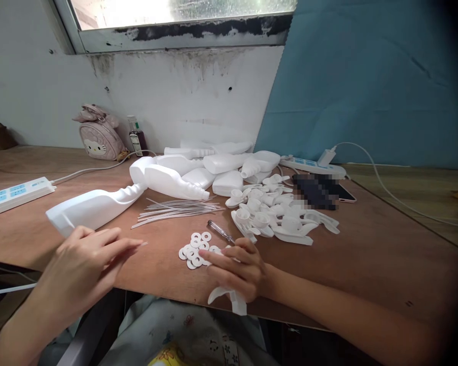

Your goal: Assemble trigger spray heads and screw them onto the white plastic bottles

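My left hand [89, 259] is above the table's front edge, its fingers pinched on a small whitish piece [144, 244] too small to name. Beside it lies a white plastic bottle [93, 207]. My right hand [238, 269] is curled around a white spray trigger head [232, 300], whose lever and nozzle end hang below the fingers. Its index finger reaches over a small pile of white ring washers [193, 252], seemingly touching them. A clear-handled screwdriver [220, 232] lies just behind this hand. Thin white tubes [175, 211] lie bundled between the washers and the bottles.
Several white bottles [227, 183] are heaped at the back, with a pile of spray trigger heads [278, 211] to their right. Power strips [19, 195] with cables, a dark phone-like device [341, 188], a pink bag [101, 137] and a small dark bottle [137, 138] stand around.
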`<state>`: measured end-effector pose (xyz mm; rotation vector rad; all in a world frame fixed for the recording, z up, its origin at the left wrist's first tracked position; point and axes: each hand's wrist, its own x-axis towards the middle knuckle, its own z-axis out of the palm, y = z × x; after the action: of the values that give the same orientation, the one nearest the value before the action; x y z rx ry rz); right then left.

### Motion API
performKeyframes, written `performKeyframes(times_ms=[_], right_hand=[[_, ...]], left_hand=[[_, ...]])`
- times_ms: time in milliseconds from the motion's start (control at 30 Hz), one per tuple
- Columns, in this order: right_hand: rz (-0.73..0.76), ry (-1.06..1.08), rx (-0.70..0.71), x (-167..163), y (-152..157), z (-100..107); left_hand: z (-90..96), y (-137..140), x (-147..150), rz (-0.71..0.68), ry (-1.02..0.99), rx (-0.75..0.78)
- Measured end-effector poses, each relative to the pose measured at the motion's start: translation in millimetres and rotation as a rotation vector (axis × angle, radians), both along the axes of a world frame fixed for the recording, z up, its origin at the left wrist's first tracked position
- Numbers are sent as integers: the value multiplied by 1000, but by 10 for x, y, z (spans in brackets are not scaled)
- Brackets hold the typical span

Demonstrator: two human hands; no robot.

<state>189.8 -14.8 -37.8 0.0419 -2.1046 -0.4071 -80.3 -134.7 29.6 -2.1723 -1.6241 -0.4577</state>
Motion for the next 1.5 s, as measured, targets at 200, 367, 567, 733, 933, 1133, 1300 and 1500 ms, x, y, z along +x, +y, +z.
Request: performKeyframes(times_ms=[200,367,567,733,933,1133,1300,1500], right_hand=[[7,13,13,-36,-1,16],[16,-5,24,-37,-7,36],[-5,-1,-24,-36,-12,42],[4,-21,-103,-29,-9,23],[-26,-23,-134,-37,-17,19],[-27,46,-89,-37,-12,-6],[-7,92,-58,-41,-25,7],[-9,75,-38,-64,-32,23]], left_hand=[[84,427,374,-124,-29,5],[237,948,698,-190,47,-49],[93,1536,860,-145,183,-194],[-83,1684,789,-188,119,-214],[-70,1547,710,-291,-77,-190],[-47,833,755,-477,-585,-368],[-257,496,858,-531,-959,-577],[-402,466,957,-527,-1163,-620]])
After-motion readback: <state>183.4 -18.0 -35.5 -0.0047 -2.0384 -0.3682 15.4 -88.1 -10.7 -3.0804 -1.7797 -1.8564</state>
